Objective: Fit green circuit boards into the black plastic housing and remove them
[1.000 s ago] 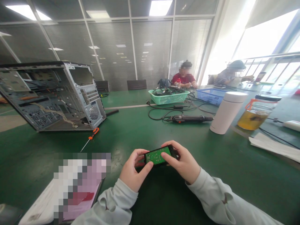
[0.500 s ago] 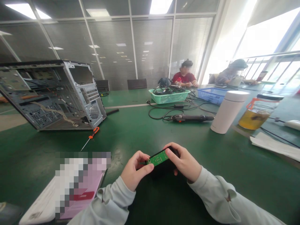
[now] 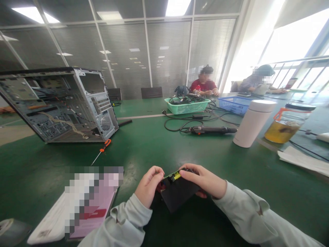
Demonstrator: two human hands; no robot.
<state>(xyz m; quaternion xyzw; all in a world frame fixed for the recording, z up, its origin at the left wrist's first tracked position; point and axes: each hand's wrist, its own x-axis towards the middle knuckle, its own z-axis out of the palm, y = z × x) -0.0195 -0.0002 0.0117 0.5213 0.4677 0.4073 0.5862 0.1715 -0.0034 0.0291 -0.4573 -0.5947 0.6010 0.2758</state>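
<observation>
Both of my hands hold a small black device with a green circuit board at its top edge, low in the middle of the view above the green table. My left hand is closed on its left end. My right hand grips the right end, fingers lying over the top edge. The device's dark back faces me and only a strip of the board shows.
An open computer case lies at the left, an orange-handled screwdriver in front of it. A booklet lies at lower left. A white tumbler, a jar, an electric screwdriver, two baskets and two seated people are farther back.
The device has been tipped over between my hands: the green board faced up before, and now the black back faces me. Both hands moved slightly lower.
</observation>
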